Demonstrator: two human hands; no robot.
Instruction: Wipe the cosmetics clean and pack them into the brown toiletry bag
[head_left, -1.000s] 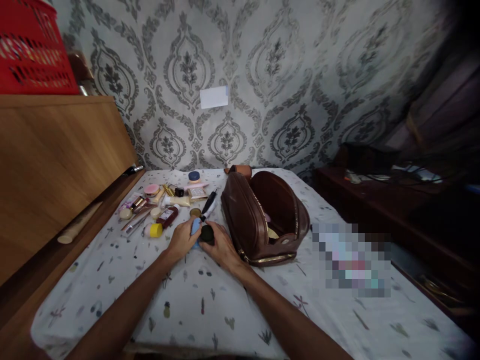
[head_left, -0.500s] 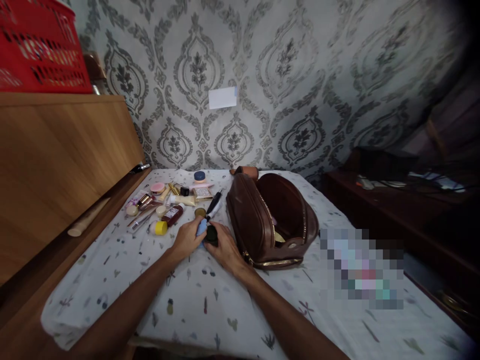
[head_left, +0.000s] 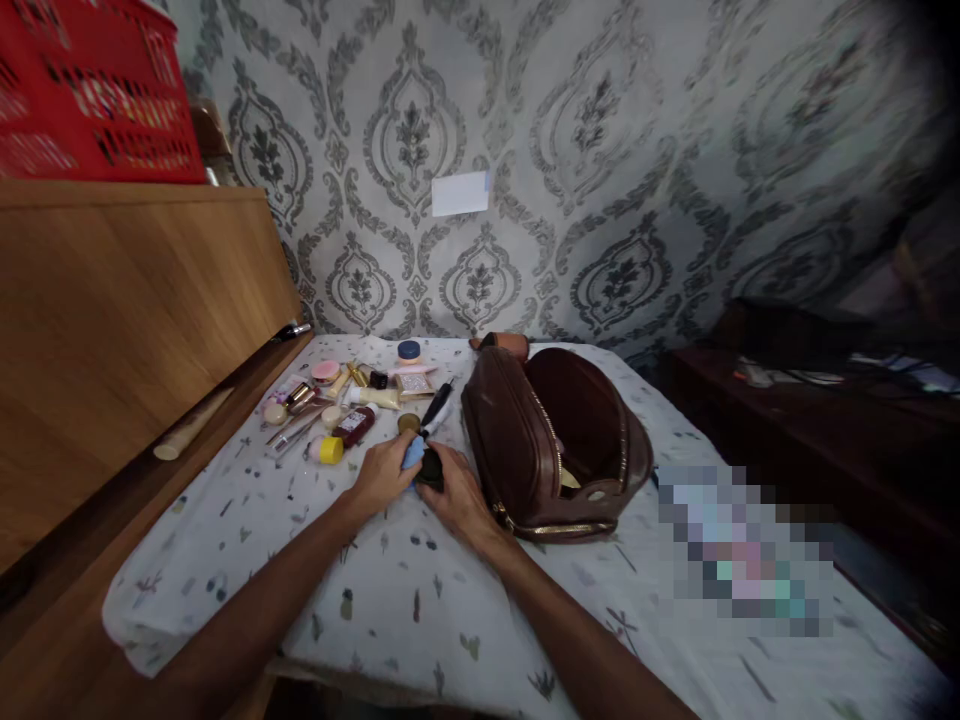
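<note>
My left hand (head_left: 381, 476) is closed on a light blue cloth (head_left: 413, 453), pressed against a small dark container (head_left: 430, 468). My right hand (head_left: 455, 500) has its fingers wrapped round that container, whose round dark end shows between the two hands. Just beyond the fingers lie a black-and-white brush-like item (head_left: 436, 406) and a round gold-topped jar (head_left: 409, 423). To the right of my hands stands a brown toiletry bag (head_left: 510, 440), unzipped and gaping, with a pale yellowish thing (head_left: 570, 480) inside.
Left of my hands lies a spread of cosmetics, among them a yellow-capped bottle (head_left: 331, 450), a dark red bottle (head_left: 355, 426) and a blue-lidded jar (head_left: 409, 351). A wooden cabinet (head_left: 142, 310) carrying a red basket (head_left: 97, 100) borders the left side. A blurred-out item (head_left: 742, 550) lies right.
The camera view has shifted slightly, so the scene sits further right. Both hands keep their hold on the cloth and the container, which looks slightly tilted compared with before.
</note>
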